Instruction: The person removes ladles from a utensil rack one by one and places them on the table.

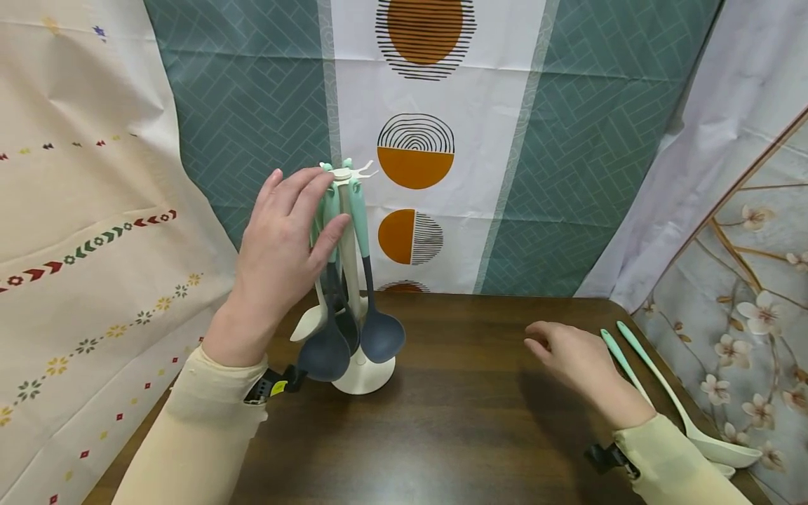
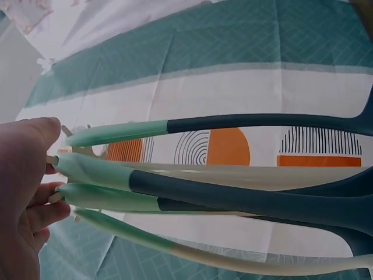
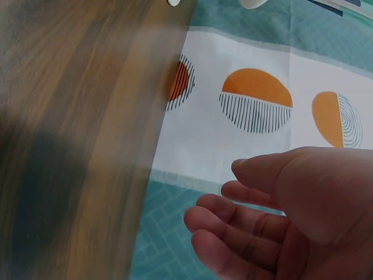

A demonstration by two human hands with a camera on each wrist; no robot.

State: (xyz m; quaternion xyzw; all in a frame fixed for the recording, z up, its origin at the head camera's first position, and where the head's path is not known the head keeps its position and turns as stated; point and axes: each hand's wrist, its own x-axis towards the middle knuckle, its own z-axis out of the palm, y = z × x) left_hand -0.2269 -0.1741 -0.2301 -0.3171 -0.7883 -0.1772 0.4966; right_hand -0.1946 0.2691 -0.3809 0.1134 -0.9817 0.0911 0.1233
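Note:
A cream utensil stand [image 1: 364,379] stands upright on the table, with mint-handled kitchen tools hanging from its top hooks. Facing me are a dark grey ladle [image 1: 383,337] and a second dark grey ladle [image 1: 325,353]; a cream-headed spoon [image 1: 308,323] hangs at the left, partly covered. My left hand [image 1: 278,242] reaches over the stand's top with fingers extended. Seen from the left wrist, its fingertips [image 2: 49,214] are right at the hook ends beside the mint handles [image 2: 93,173]. My right hand [image 1: 577,361] hovers over the table at the right, fingers loosely bent, holding nothing.
Two cream utensils with mint handles lie at the table's right edge, a ladle [image 1: 719,449] and another [image 1: 621,358] partly behind my right forearm. Patterned cloth [image 1: 416,91] hangs behind the brown table [image 1: 454,393], with more cloth along both sides.

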